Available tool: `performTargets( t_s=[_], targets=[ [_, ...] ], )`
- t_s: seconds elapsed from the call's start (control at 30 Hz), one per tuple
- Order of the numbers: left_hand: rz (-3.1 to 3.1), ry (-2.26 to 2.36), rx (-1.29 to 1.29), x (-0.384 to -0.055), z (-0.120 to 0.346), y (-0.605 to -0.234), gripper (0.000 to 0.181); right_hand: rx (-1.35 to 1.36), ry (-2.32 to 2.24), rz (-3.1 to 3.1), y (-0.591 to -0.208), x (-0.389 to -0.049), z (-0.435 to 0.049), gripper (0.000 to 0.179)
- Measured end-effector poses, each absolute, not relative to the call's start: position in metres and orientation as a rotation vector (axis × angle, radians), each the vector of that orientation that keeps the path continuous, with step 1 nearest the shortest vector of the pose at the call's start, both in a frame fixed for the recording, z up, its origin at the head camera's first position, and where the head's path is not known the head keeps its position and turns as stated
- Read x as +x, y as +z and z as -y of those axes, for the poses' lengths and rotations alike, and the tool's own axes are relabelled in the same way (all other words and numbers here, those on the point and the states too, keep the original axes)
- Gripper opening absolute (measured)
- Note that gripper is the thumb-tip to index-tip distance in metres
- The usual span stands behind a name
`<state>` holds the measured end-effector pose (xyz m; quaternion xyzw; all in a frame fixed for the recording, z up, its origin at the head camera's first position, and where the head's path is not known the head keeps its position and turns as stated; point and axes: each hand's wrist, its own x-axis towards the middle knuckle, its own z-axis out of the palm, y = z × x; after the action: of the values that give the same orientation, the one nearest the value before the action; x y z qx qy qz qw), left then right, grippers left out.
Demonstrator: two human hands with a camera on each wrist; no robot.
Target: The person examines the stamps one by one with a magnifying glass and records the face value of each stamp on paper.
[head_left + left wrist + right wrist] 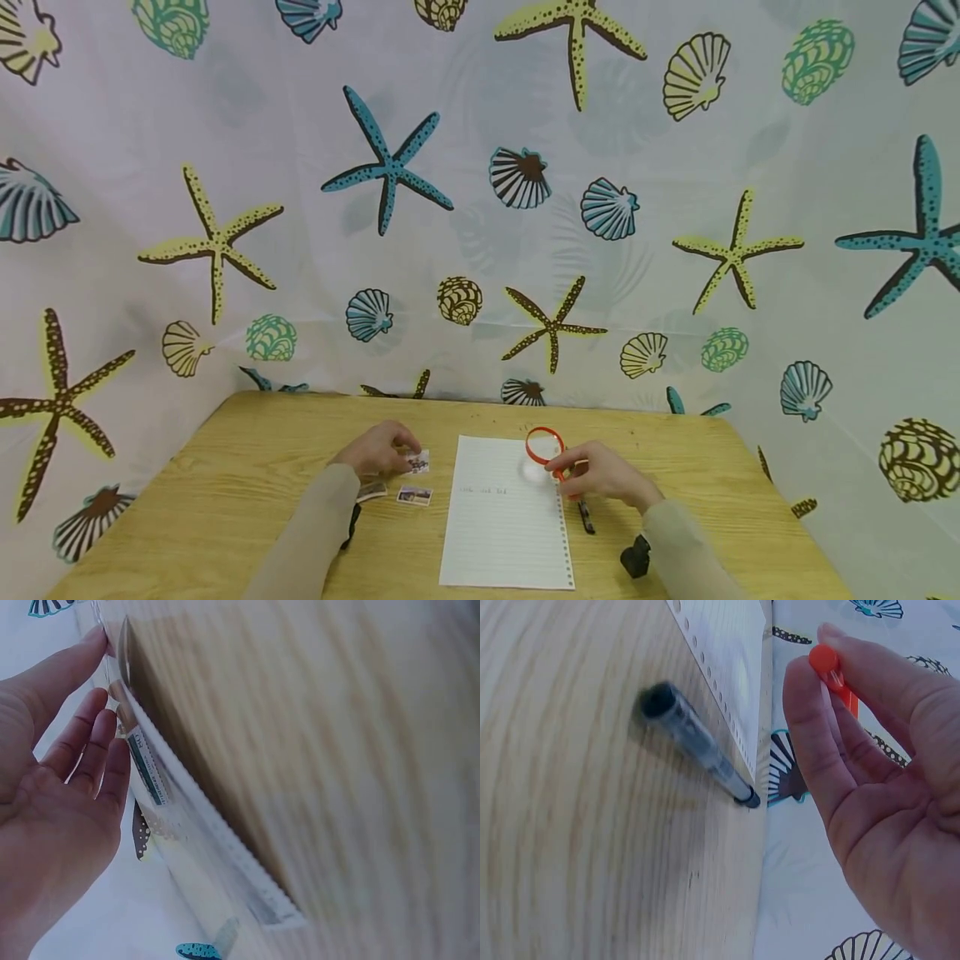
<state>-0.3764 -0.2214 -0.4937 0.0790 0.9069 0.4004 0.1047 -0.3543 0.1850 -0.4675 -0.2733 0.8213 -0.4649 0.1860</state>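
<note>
My left hand (382,447) pinches a small postage stamp (420,462) between thumb and fingertips, just above the left part of the table. Close to that hand lie two more stamps: one with a picture (414,496), and another (371,491) partly beside the wrist. The perforated edges of a stamp (217,825) show in the left wrist view. My right hand (603,477) pinches the handle of a red-orange magnifying glass (527,450), its round lens over the upper right of a lined sheet (502,542). Below that hand lies a pen (705,754) with a dark end.
The sheet has a line of handwriting and punched holes along its right edge. A wooden table (255,450) carries everything. Cloth printed with starfish and shells (465,242) hangs behind and at both sides of the table.
</note>
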Motion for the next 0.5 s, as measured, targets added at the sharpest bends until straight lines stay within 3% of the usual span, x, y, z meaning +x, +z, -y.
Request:
performTargets(
  t_s=[0.5],
  targets=[
    [-2.744,1.097,0.333,-0.375,0.225,-0.496,0.019,-0.812,-1.258,-2.264,-0.473,-0.354,-0.156,0.032]
  ],
)
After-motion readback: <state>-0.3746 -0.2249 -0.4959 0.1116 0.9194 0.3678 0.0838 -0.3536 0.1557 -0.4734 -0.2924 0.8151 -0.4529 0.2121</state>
